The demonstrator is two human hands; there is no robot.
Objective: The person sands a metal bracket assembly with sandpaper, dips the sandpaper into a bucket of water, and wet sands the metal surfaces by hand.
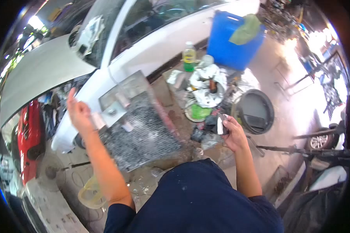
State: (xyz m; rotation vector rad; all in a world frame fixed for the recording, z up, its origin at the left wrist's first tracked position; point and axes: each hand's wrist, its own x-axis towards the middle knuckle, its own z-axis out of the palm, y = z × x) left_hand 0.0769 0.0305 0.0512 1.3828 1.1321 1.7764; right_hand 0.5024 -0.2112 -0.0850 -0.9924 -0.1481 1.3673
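My left hand (81,114) is raised at the left, beside the white car's front. Its index finger points up and the others look curled, with nothing visible in them. Near the wrist, a pale block (98,121) and a light square plate (113,113) lie on a speckled grey-black board (144,130). My right hand (235,135) is closed on a small folded sheet (221,126), dark with a white face, perhaps sandpaper. It is held up in front of a cluttered work area. Just right of it stands a round grey tub (256,110).
Behind are a bottle of green liquid (189,57), crumpled white plastic (208,87), a green lump (200,112) and a blue container (233,40) with a green cloth (247,30). The white car (163,37) borders the far side. A yellowish basin (92,193) sits lower left.
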